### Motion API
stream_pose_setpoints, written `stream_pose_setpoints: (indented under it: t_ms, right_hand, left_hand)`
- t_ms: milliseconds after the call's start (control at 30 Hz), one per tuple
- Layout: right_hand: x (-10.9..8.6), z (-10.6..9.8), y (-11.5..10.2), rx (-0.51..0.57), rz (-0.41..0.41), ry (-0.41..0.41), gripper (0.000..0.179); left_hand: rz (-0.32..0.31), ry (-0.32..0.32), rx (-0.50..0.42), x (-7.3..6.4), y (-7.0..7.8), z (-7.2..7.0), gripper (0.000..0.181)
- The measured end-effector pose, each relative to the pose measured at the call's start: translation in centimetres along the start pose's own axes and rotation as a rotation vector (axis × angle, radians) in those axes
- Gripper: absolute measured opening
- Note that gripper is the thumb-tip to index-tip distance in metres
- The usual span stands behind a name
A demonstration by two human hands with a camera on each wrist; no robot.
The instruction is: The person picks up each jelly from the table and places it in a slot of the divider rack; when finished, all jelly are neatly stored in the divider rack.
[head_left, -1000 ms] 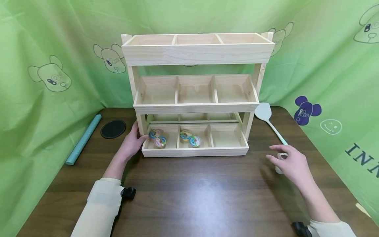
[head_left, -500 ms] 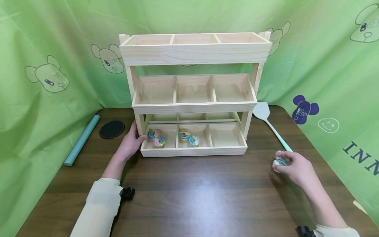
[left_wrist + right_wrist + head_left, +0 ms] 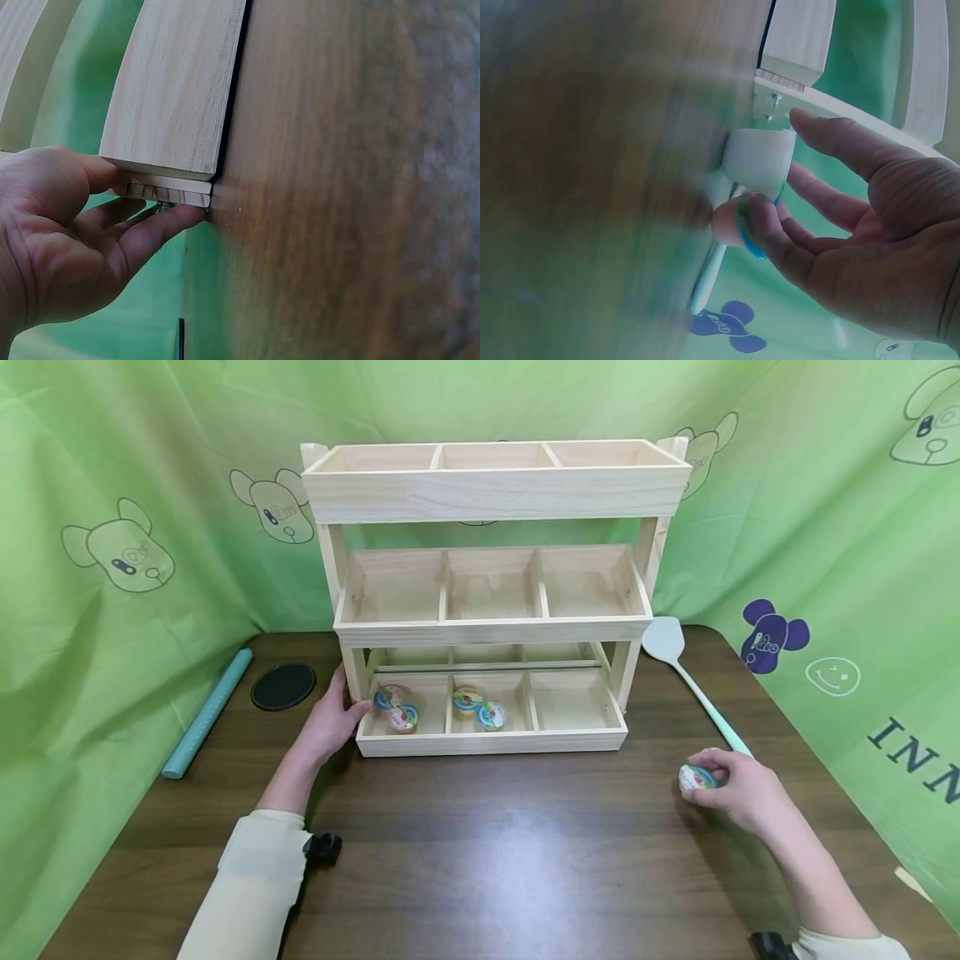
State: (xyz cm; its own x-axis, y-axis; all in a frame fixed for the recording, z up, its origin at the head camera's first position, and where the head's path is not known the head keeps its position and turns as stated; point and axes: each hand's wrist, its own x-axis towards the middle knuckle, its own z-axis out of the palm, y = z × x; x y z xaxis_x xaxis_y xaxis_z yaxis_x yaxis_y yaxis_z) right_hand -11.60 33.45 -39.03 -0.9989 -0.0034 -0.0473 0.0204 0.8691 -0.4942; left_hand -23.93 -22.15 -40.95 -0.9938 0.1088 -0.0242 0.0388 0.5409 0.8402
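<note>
My left hand (image 3: 335, 720) grips the lower left corner of a three-tier wooden rack (image 3: 480, 743), thumb at the front and fingers behind the side. In the left wrist view the left hand (image 3: 67, 240) pinches the end of the bottom tray (image 3: 169, 97). To the right of the rack, my right hand (image 3: 742, 785) holds small jelly cups (image 3: 697, 777) low over the table. From the right wrist camera, a whitish cup (image 3: 757, 159) lies between the thumb and fingers, and a peach-coloured cup (image 3: 726, 223) with a blue rim sits by the fingertips, partly hidden.
In the bottom tray, two jelly cups lie in the left compartment (image 3: 431, 697) and two in the middle compartment (image 3: 506, 689). A pale spatula (image 3: 697, 689) lies beside my right hand. At left are a black disc (image 3: 283, 686) and a blue-green roll (image 3: 207, 714).
My right hand has closed its thumb and fingers on the cups and turned them, so a printed lid now shows. The left hand has stayed at the rack's corner.
</note>
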Motion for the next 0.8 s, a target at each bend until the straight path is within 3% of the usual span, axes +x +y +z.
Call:
stream_pose_setpoints:
  t_ms: [300,600,800]
  right_hand:
    - [0.2,0.5,-0.1,-0.025,-0.019,-0.003,0.050]
    - [0.3,1.1,-1.8,-0.011,-0.108,0.111,0.045]
    - [0.9,1.0,-3.6,0.024,-0.131,0.134,0.044]
  left_hand:
    - [-0.001,-0.002,0.001,-0.1,0.1,0.0,0.082]
    - [0.004,-0.007,-0.002,0.0,0.1,0.0,0.082]
    - [0.008,-0.006,-0.010,0.0,-0.1,0.0,0.082]
